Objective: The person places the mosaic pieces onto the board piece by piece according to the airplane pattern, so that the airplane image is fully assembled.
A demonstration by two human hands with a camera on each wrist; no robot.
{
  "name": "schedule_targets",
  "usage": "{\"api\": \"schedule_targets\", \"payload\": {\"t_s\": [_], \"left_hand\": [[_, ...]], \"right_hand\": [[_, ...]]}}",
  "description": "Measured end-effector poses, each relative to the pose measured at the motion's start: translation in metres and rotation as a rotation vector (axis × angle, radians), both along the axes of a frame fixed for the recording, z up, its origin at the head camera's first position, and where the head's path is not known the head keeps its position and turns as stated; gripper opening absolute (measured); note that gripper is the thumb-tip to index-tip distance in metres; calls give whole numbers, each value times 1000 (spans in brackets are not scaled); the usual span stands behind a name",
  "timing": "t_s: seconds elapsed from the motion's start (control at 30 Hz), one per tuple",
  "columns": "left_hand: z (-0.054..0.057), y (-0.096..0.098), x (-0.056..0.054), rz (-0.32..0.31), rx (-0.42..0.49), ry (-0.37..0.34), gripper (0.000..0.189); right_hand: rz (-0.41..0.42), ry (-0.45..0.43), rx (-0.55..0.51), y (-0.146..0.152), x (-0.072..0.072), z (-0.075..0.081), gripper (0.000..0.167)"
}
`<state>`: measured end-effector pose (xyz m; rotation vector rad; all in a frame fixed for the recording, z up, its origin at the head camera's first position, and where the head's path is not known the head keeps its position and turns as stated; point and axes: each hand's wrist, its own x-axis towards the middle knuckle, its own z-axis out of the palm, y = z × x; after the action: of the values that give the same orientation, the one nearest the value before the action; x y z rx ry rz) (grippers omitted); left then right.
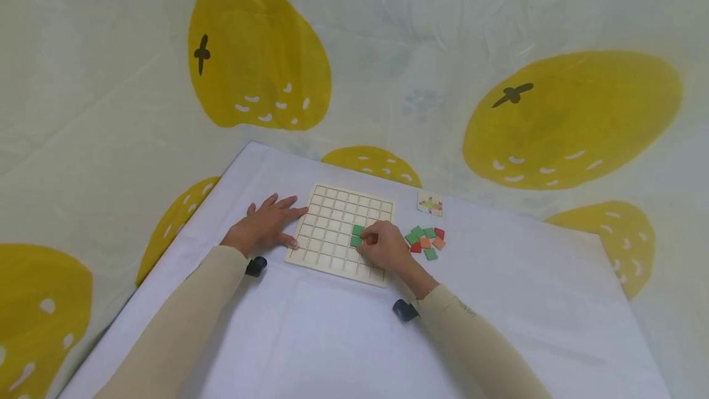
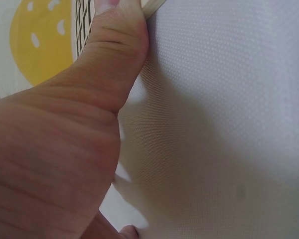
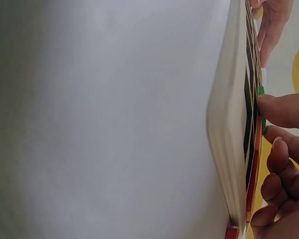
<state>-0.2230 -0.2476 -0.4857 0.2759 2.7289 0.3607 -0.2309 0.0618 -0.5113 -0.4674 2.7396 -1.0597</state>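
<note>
A square wooden grid board [image 1: 327, 236] lies on the white-covered table. My left hand [image 1: 266, 223] is spread at the board's left side, its thumb and a fingertip touching the edge; in the left wrist view the thumb [image 2: 109, 45] rests at the board's rim. Over the right half of the board, my right hand [image 1: 386, 248] pinches a green square tile [image 1: 356, 241] between thumb and forefinger, low on the grid. Another green tile [image 1: 358, 229] lies just beyond it. In the right wrist view the fingertips meet the green tile [image 3: 261, 90], with a red edge [image 3: 254, 169] nearer the camera.
Right of the board lies a loose cluster of green, red and orange tiles [image 1: 430, 254]. Behind them is a small card [image 1: 430, 203] with a coloured pattern. A pale cloth [image 1: 388, 48] with yellow fruit shapes hangs behind the table [image 1: 498, 288].
</note>
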Motion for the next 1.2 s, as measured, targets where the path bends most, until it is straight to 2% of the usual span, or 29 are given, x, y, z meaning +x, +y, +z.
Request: {"api": "schedule_targets", "payload": {"t_s": [0.27,0.47,0.7,0.9,1.2], "left_hand": [[-2,0,4,-8,12,-30,95],[0,1,3,-6,3,-18,94],[2,2,2,-21,-32,15,94],[5,4,1,-18,-29,9,94],[3,3,-3,0,-24,-9,95]], "right_hand": [[-8,-21,-16,0,7,-4,18],[-28,-21,-8,0,7,-2,19],[1,-12,-20,3,3,1,17],[-33,-56,-4,22,4,5,17],[0,-51,91,61,6,11,11]]}}
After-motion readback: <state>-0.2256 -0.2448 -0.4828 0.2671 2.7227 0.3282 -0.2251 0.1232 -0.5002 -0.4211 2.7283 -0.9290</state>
